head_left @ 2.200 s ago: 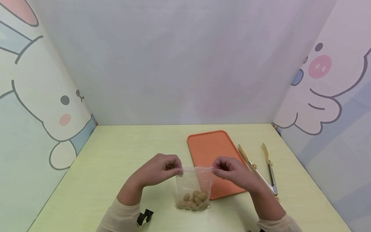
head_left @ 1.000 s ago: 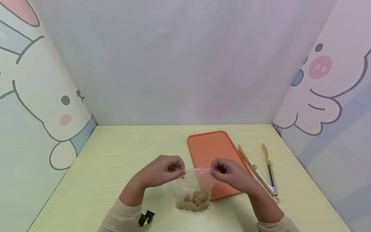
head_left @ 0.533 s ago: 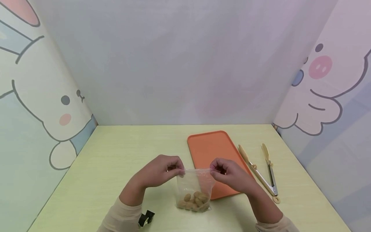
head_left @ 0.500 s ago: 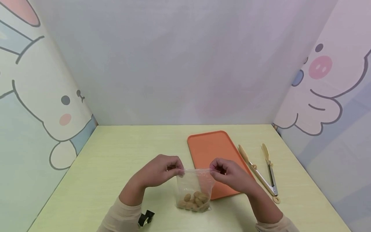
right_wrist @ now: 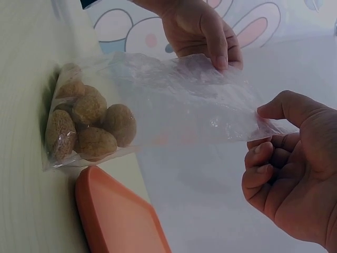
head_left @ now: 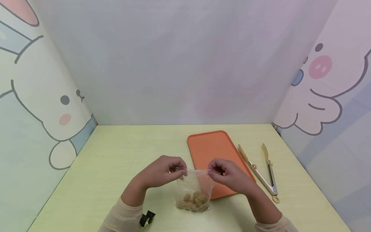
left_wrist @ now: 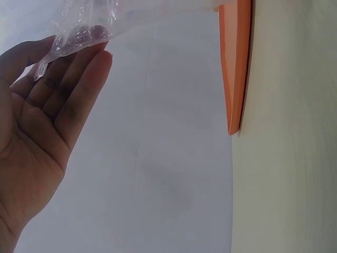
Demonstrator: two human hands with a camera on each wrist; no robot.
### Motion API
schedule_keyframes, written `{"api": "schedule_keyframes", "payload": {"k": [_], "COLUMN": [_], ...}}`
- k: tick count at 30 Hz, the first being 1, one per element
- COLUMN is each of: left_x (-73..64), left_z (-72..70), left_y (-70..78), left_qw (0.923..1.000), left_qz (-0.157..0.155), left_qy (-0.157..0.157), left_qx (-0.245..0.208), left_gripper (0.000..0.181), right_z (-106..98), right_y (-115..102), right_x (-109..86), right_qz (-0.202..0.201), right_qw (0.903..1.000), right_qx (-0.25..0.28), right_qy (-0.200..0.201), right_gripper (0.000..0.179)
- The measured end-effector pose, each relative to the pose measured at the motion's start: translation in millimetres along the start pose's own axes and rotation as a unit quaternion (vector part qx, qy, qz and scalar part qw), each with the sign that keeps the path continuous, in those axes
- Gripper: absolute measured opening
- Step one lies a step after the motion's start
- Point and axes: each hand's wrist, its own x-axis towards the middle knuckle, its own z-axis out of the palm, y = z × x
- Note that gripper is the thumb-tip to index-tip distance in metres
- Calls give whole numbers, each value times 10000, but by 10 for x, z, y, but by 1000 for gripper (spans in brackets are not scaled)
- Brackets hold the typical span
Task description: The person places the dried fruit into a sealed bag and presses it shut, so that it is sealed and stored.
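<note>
A clear plastic bag point(head_left: 189, 185) stands upright in the head view, its bottom close over the table. Several brown, egg-shaped pieces with rough skin point(right_wrist: 89, 108) lie in the bottom of the bag. My left hand point(head_left: 162, 170) pinches the left end of the bag's top edge between thumb and fingers. At the other end, my right hand point(head_left: 232, 175) pinches the same edge, its remaining fingers curled in. Between the hands the top edge runs nearly straight. In the left wrist view the bag's film point(left_wrist: 87, 26) hangs over the left hand's fingertips.
Behind the bag and partly under the right hand lies an orange tray point(head_left: 211, 148). Metal tongs point(head_left: 271, 177) with tan tips lie spread on the pale table point(head_left: 121, 145) at the right. A printed wall point(head_left: 185, 64) closes the back and sides.
Both hands have come slightly closer together along the bag's top edge and sit a little lower. The bag and the pieces in it have hardly moved.
</note>
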Motion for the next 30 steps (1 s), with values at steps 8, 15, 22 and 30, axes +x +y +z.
{"api": "schedule_keyframes", "payload": {"k": [8,15,22,30], "left_x": [-2,-7,1,22], "left_z": [-8,0,33,58], "left_y": [11,19,-7,21], "left_qw": [9962,9931,9966,9994], "left_qz": [417,501,613,312], "left_qy": [75,220,164,-49], "left_qx": [761,1038,532,132], "left_gripper": [6,6,7,5], "right_z": [22,55,89,111], "right_y": [-11,-8,-34,-68], "right_x": [-7,-5,-1,-2], "right_qz": [-347,-566,-519,-494], "right_qw": [9990,9963,9979,9981], "right_qx": [-258,-546,-275,-237], "right_qy": [86,339,278,287], "right_gripper": [8,12,9,9]}}
